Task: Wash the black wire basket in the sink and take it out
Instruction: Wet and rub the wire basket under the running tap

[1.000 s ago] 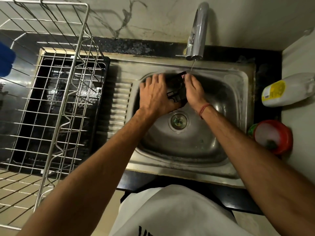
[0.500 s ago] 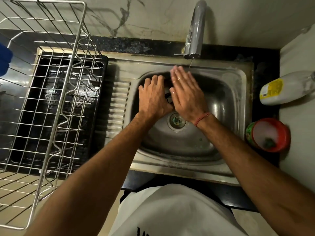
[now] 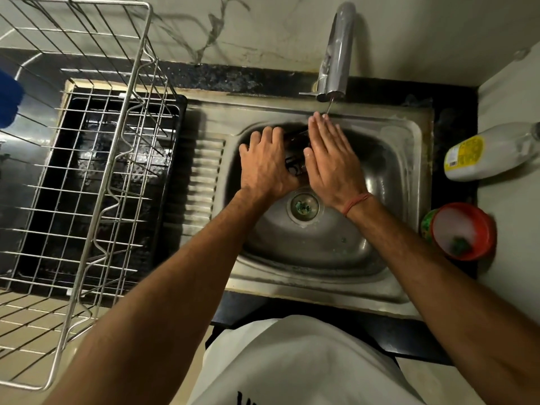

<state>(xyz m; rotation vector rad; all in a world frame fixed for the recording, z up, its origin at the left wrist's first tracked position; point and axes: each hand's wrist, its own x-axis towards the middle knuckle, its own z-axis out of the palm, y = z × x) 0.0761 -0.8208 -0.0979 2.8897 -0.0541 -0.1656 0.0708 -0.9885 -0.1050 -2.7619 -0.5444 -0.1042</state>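
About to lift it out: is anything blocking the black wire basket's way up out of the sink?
Nothing visible does. The black wire basket sits between the left hand and the flat right hand in the steel sink. The chrome tap overhangs only the back rim; the space above the basket looks open.

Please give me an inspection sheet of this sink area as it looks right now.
Surface: steel sink set in a dark counter, thin stream of water from the tap.
Job's things: black wire basket in the bowl, mostly hidden between the hands.
Clutter: white bottle lying on its side, red tub, both right of the sink.
Grippers: left hand grips the basket; right hand flat, fingers straight, against it.
Cables: nothing seen.
Surroundings: metal dish rack over a black tray on the left; marble wall behind.
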